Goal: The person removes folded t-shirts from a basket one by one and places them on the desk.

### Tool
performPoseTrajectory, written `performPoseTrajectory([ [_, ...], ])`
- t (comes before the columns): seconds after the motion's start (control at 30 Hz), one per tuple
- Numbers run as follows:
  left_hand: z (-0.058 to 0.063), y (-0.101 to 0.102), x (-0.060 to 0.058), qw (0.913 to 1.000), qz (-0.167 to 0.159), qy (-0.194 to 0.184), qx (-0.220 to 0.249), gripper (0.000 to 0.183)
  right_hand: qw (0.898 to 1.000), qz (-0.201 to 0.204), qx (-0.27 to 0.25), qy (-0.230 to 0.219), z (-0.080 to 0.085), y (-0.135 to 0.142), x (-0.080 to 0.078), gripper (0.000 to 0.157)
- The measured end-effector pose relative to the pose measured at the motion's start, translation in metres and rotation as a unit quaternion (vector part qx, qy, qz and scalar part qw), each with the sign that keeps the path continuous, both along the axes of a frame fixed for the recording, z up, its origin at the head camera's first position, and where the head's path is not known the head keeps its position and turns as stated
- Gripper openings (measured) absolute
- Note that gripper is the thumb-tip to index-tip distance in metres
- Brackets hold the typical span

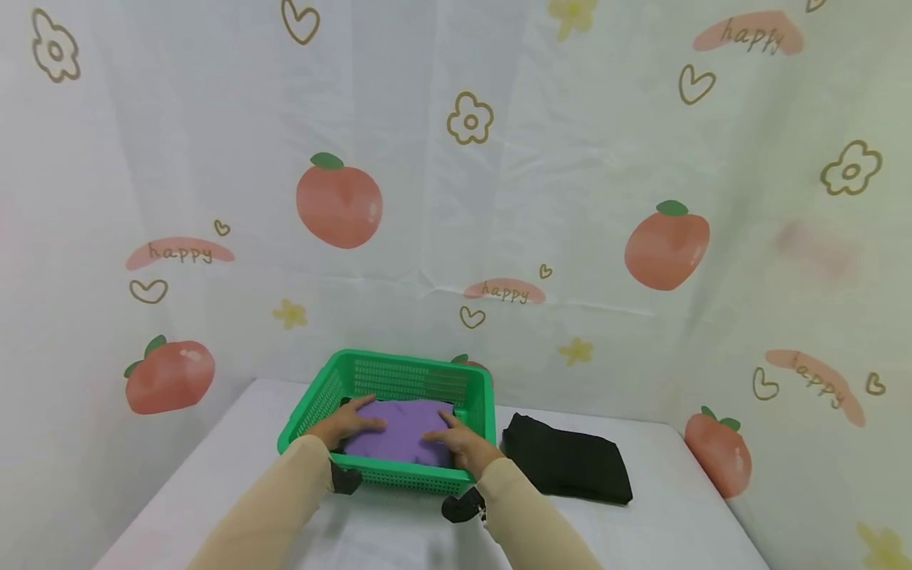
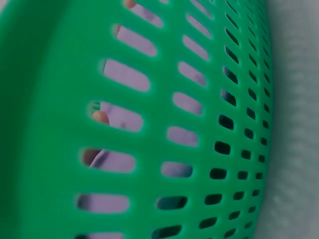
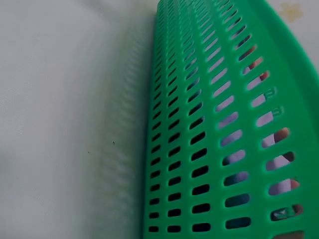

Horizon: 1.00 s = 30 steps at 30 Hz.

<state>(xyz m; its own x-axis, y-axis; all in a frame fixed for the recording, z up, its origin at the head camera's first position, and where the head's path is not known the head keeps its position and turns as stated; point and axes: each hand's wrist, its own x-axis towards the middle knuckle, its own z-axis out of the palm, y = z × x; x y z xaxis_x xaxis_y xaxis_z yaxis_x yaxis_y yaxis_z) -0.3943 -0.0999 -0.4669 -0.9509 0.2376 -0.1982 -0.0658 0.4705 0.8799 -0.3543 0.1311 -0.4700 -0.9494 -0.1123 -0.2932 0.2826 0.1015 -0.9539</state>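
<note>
A folded purple cloth (image 1: pixel 402 435) lies inside a green plastic basket (image 1: pixel 399 475), over something black that shows at its edges. From the left side, my left hand (image 1: pixel 347 423) reaches in over the rim and rests on the cloth, thumb and forefinger spread apart. On the opposite side my right hand (image 1: pixel 465 446) touches the cloth with its fingers likewise spread. Both wrist views look at the slotted basket wall (image 2: pixel 149 94) from outside; pale purple fabric and bits of fingertips show through its slots. The undersides of the hands are hidden.
A folded black cloth (image 1: pixel 566 459) lies on the white-covered table (image 1: pixel 663 507), just right of the basket. Behind the table hangs a white curtain (image 1: pixel 427 206) printed with fruit, hearts and flowers. Dark wrist cameras on both sleeves hang by the basket's front edge.
</note>
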Motion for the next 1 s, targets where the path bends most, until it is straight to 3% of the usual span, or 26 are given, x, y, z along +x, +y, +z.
performPoseTrajectory([
  [0.13,0.0,0.002,0.002,0.9999,-0.008,0.006,-0.012,0.082,1.0,-0.008,0.02,0.012,-0.003,-0.001,-0.001,0.078],
  [0.3,-0.001,0.001,0.0,0.9984,-0.012,0.039,-0.04,0.077,0.998,-0.014,0.046,0.029,-0.003,-0.002,-0.002,0.077],
  [0.47,0.001,0.001,-0.002,0.9965,-0.01,0.068,-0.048,0.077,0.999,-0.02,0.022,0.028,0.002,0.001,-0.004,0.078],
  [0.7,0.009,0.002,-0.003,0.9981,-0.019,0.059,0.002,0.085,0.999,0.005,-0.049,0.024,0.014,0.017,-0.005,0.082],
  [1.0,0.021,0.003,-0.004,0.9968,-0.028,0.063,0.04,0.088,0.996,0.017,-0.051,0.064,0.029,0.029,0.001,0.084],
])
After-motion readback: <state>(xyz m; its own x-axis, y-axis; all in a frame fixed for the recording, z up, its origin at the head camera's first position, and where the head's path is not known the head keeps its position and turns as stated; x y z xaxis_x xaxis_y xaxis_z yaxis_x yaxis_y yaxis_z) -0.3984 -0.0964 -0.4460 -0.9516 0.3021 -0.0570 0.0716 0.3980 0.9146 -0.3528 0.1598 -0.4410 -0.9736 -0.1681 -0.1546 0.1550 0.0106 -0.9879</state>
